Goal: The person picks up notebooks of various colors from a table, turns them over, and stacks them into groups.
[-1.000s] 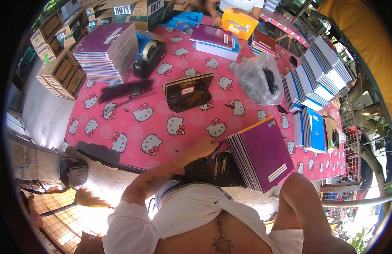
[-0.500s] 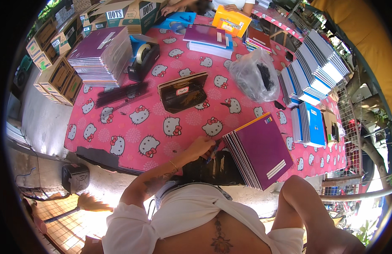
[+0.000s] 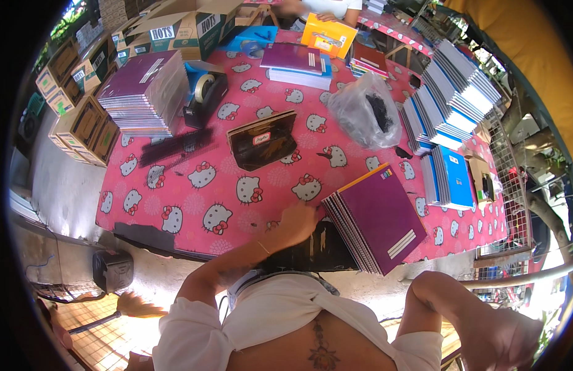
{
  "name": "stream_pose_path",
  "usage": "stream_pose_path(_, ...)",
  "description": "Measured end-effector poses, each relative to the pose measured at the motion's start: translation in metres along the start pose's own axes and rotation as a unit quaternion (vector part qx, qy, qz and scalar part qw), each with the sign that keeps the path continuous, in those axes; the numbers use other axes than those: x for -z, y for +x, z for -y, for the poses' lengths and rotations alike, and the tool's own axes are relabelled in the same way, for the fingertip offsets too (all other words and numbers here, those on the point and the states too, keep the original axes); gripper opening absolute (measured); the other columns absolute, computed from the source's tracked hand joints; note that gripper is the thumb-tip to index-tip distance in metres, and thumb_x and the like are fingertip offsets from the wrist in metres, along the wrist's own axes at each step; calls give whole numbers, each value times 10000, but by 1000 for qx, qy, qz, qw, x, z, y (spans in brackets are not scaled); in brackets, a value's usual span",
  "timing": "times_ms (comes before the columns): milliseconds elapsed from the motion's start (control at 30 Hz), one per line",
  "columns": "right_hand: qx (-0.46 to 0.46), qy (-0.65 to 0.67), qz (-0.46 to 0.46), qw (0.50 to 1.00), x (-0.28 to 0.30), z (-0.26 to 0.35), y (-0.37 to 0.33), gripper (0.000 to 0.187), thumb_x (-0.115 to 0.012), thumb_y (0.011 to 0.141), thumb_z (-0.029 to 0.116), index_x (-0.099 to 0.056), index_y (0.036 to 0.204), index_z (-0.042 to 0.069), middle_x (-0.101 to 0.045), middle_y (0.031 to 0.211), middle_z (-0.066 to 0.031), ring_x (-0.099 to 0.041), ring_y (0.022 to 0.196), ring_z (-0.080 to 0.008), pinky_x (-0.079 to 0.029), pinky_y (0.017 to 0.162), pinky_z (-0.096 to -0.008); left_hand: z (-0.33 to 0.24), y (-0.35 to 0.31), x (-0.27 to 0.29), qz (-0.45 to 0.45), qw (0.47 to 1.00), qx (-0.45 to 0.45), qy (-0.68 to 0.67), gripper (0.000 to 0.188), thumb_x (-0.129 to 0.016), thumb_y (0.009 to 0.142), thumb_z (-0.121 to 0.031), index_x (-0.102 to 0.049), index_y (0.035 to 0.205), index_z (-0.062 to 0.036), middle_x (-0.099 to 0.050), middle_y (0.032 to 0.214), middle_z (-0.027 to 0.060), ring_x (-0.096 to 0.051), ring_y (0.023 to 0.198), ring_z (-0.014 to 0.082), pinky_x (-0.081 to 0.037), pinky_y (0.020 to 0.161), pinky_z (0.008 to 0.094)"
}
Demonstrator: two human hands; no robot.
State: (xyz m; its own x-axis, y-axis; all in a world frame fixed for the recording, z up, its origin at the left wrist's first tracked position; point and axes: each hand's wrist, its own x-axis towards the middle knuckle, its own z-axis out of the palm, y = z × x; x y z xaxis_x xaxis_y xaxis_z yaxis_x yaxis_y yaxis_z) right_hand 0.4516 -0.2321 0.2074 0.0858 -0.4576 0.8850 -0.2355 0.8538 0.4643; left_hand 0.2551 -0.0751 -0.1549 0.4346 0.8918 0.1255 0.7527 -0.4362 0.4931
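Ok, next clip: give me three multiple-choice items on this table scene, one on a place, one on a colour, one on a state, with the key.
1. Where does the left hand rest?
A. on the tape dispenser
B. at the near corner of the purple notebook stack
C. inside the plastic bag

2. What colour is the tablecloth?
A. pink with white cartoon cats
B. plain green
C. blue stripes

3. How does the dark case at the table's middle lie?
A. shut and upright
B. wrapped in plastic
C. lid open, lying flat

Key: 1 B, the fingers meet the stack's spiral-bound corner at the table's near edge; 2 A, cat faces repeat all over the pink; 3 C, its lid stands open, showing the dark inside.
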Motion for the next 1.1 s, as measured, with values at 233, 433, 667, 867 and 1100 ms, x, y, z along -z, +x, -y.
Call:
stream_pose_path(233, 392, 843, -192, -314, 189, 28, -106, 339, -460, 979, 305, -613, 1108, 31, -607, 1109, -96, -585, 987, -206, -459, 901, -345, 22, 10, 37, 210, 968, 114, -82, 279, -597, 879, -250, -685, 1066, -61, -599, 1129, 205, -607, 1034, 387, -526, 805, 549)
stream_pose_path(433, 917, 245, -14, -316, 327, 113, -290, 571, -430, 999, 539, -571, 1376, 134, -609, 1306, -36, -542, 1095, -151, -430, 870, -333, -3, -5, 20, -248, 967, 23, 56, 279, -581, 906, -217, -627, 1104, -26, -608, 1045, 200, -605, 995, 358, -503, 844, 486)
stream_pose_path(667, 979, 86, 76, -166, 277, 117, -319, 390, -499, 1006, 433, -657, 1211, 142, -687, 1087, -22, -631, 817, -80, -547, 608, -272, -109, -45, -67, 49, 646, 297, -702, 985, -458, 894, -753, -163, 1572, -102, -275, 1495, 169, -305, 1386, 322, -280, 1128, 529)
stream_pose_path(867, 962, 69, 94, -247, 252, 226, -308, 387, -465, 1011, 376, -605, 1220, 82, -665, 1093, -63, -622, 989, -181, -521, 860, -396, -94, 10, -77, 79, 764, 308, -561, 903, -390, 909, -769, -313, 1537, -126, -256, 1555, 163, -288, 1409, 265, -296, 1128, 464)
stream_pose_path(1100, 830, -161, 403, -351, 126, 314, -286, 425, -527, 975, 352, -562, 1311, 94, -503, 1434, -162, -407, 1380, -390, -328, 1125, -601, -127, 149, -37, 216, 778, 243, -537, 713, -451, 969, -646, -543, 1374, -67, -617, 1270, 74, -597, 1111, 187, -465, 956, 387)
